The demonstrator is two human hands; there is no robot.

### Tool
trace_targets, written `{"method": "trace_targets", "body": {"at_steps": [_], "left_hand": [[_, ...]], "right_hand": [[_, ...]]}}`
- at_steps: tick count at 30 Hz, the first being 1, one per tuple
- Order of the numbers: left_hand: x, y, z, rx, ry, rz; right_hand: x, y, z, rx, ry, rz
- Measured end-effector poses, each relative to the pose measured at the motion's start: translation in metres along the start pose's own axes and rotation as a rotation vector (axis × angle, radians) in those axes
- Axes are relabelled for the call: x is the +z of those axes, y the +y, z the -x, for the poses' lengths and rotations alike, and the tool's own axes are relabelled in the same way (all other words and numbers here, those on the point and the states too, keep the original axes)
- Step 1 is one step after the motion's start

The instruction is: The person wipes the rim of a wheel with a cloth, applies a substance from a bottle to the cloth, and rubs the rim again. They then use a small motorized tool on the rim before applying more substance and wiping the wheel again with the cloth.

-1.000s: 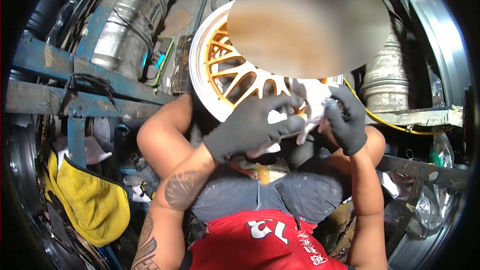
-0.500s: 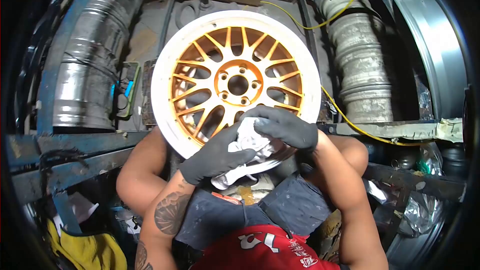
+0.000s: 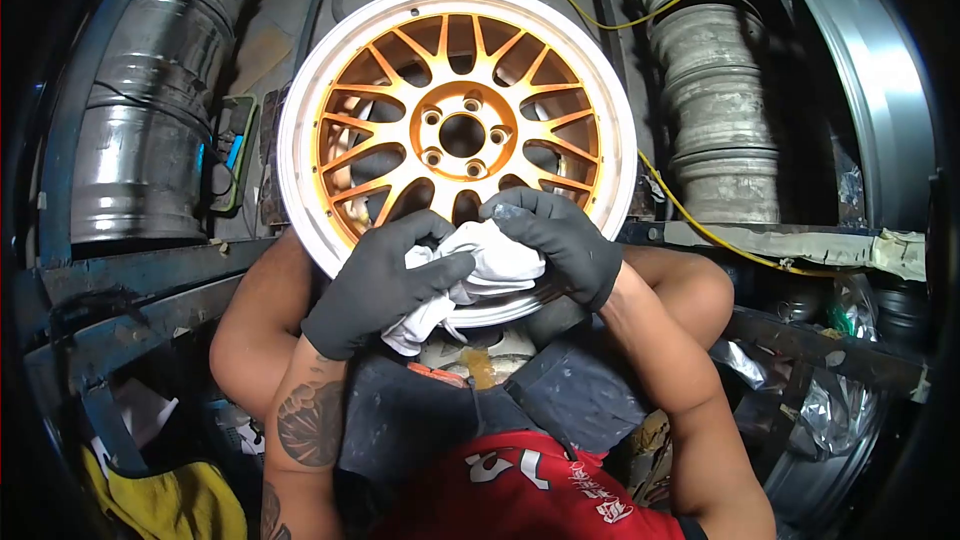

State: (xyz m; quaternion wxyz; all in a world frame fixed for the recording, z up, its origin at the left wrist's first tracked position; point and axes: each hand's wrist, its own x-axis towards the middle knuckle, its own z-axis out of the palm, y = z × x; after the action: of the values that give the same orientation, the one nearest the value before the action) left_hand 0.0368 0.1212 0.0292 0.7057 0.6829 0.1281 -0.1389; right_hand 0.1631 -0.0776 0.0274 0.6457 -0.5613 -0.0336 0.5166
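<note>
Between the knees, an orange mesh-spoke wheel (image 3: 455, 140) with a white lip stood upright, face toward the camera, lower rim resting near the lap. 5 lug holes ringed its centre bore. Both hands wore dark gloves. Left hand (image 3: 375, 285) sat at the lower left of the rim, fingers curled closed around a crumpled white rag (image 3: 470, 275), thumb over the top of it. Right hand (image 3: 555, 235) pressed down on the same rag from the upper right, fingers bent and gripping the cloth against the bottom spokes and lip. Rag was bunched between the 2 hands, touching the wheel's lower edge; a loose tail hung below the left palm. Left forearm showed a tattoo (image 3: 310, 425). Person wore a red shirt (image 3: 520, 495) and grey paint-spattered shorts (image 3: 440, 420).

Left of the wheel, a shiny steel rim barrel (image 3: 140, 140) lay on its side on a blue metal rack (image 3: 130, 285). Just beside it leaned a small green-edged device (image 3: 232, 155). Right of the wheel, a stack of dull grey rims (image 3: 715, 90) stood on a shelf, a yellow cable (image 3: 690, 215) running across in front. Far right, a large bare silver rim (image 3: 870, 90) curved along the frame edge. Yellow cloth (image 3: 170, 500) lay bottom left. Crinkled clear plastic (image 3: 830, 410) sat lower right.
</note>
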Motion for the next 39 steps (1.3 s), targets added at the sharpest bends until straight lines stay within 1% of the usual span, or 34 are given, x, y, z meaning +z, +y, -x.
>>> {"method": "trace_targets", "body": {"at_steps": [1,4,5,8,9,12,13,15,16,18,19,20,21,22,24,25,28,29,31,33,34,36,37,39], "left_hand": [[-0.001,0.001,0.0,0.021,-0.001,0.056],[-0.006,0.001,-0.001,-0.017,-0.027,0.141],[-0.005,0.002,-0.002,-0.039,-0.045,0.154],[-0.004,-0.006,-0.003,0.012,-0.063,-0.083],[-0.004,-0.002,-0.001,-0.003,-0.064,-0.056],[-0.008,0.0,0.0,0.053,0.002,-0.152],[-0.008,0.0,0.0,0.071,0.03,-0.122],[-0.006,0.001,0.0,0.107,0.081,-0.06],[-0.008,0.006,0.001,0.046,0.046,0.004],[-0.013,0.019,0.006,-0.076,-0.023,0.135],[-0.013,0.015,0.005,-0.023,-0.031,0.205],[-0.013,0.015,0.005,-0.019,-0.014,0.214],[-0.014,0.014,0.006,-0.014,0.004,0.223],[-0.015,0.014,0.007,-0.012,0.021,0.232],[-0.019,0.007,0.006,0.058,0.05,0.027],[-0.02,0.005,0.006,0.092,0.063,-0.075],[-0.024,0.007,0.009,0.081,0.097,-0.304],[-0.024,0.008,0.01,0.088,0.111,-0.36],[-0.023,0.011,0.011,0.099,0.137,-0.472],[-0.024,0.012,0.012,0.036,0.129,-0.472],[-0.025,0.013,0.013,0.004,0.125,-0.471],[-0.025,0.014,0.013,0.0,0.199,-0.404],[-0.025,0.014,0.012,-0.001,0.236,-0.371],[-0.025,0.013,0.008,0.136,0.39,-0.384]], "right_hand": [[-0.001,0.004,0.0,0.025,-0.006,-0.045],[-0.007,0.002,-0.003,-0.035,0.0,0.158],[-0.004,-0.001,0.0,-0.073,0.051,0.193],[0.0,-0.011,0.008,-0.325,0.123,0.64],[-0.002,-0.008,0.008,-0.342,0.098,0.623],[0.001,0.001,0.009,-0.303,0.055,0.493],[0.001,-0.001,0.01,-0.235,0.039,0.478],[0.0,0.001,0.006,-0.119,0.018,0.258],[-0.001,0.003,0.005,-0.062,0.008,0.149],[-0.006,0.009,0.003,-0.015,-0.107,0.023],[-0.004,0.008,0.004,0.012,-0.183,-0.062],[-0.001,0.006,0.005,0.04,-0.261,-0.146],[0.003,0.004,0.006,0.031,-0.306,-0.116],[0.008,0.001,0.009,0.034,-0.345,-0.159],[0.015,-0.006,0.014,0.04,-0.42,-0.247],[0.009,-0.004,0.014,0.089,-0.352,-0.146],[0.007,-0.004,0.01,0.117,-0.167,0.172],[0.009,-0.009,0.009,-0.033,-0.084,0.519],[0.006,-0.002,0.008,-0.071,-0.021,0.511],[0.003,0.008,0.005,-0.13,0.019,0.516],[0.003,0.008,0.005,-0.1,0.023,0.452],[0.003,0.007,0.004,-0.04,0.034,0.323],[0.004,0.007,0.004,-0.059,0.028,0.18],[-0.001,-0.001,0.005,-0.09,-0.006,0.161]]}}
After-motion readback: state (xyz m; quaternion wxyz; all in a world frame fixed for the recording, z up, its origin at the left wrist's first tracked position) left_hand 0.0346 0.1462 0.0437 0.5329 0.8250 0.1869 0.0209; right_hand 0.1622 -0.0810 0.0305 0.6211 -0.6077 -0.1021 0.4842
